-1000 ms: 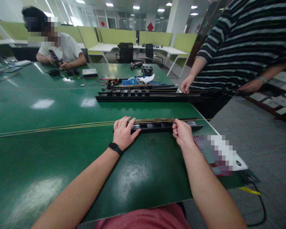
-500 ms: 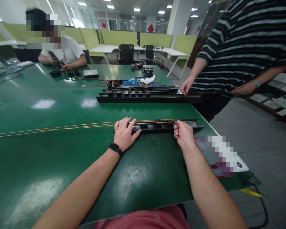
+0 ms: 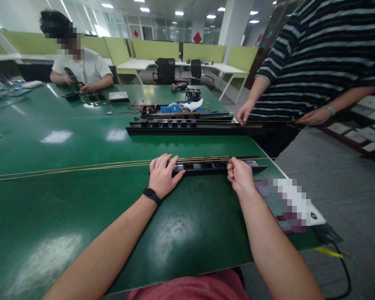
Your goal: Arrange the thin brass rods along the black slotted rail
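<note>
A black channel-shaped rail lies across the green table before me, with small black blocks along its inside. Several long, thin golden rods run along its top and stretch far out to the left. My left hand rests flat over the rail's left end, fingers spread across the rods. Near the right end, my right hand is closed, thumb and forefinger pinching at a thin golden rod. Its fingertips partly hide the grip. A thin rod end sticks out past the hand, over the table's right edge.
A longer black rail lies farther back, where a co-worker's hand touches it. Behind it are a blue packet and a power drill. A seated person holds a tool. A flat red-edged packet lies right.
My hands and the rail stay practically in place. The co-worker's far hand at the right has shifted slightly left, and the seated person's head has moved a little.
</note>
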### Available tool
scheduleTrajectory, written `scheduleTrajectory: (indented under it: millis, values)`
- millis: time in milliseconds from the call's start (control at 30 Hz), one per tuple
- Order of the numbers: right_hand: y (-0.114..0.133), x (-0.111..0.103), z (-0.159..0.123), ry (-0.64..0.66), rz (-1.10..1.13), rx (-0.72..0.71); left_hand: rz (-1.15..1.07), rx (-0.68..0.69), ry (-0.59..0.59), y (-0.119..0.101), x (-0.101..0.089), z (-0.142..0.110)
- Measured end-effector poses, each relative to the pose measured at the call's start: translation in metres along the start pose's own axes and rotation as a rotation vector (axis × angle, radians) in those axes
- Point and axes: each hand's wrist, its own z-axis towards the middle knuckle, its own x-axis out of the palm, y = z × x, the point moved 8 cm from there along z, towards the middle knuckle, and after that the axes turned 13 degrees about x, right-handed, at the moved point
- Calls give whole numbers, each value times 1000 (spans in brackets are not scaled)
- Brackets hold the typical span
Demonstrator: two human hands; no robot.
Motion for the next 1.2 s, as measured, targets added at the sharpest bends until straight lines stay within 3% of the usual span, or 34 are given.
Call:
scheduleTrajectory:
  millis: [1200]
  values:
    - [-2, -1, 1, -10, -20, 16, 2, -2, 2, 1, 2, -2]
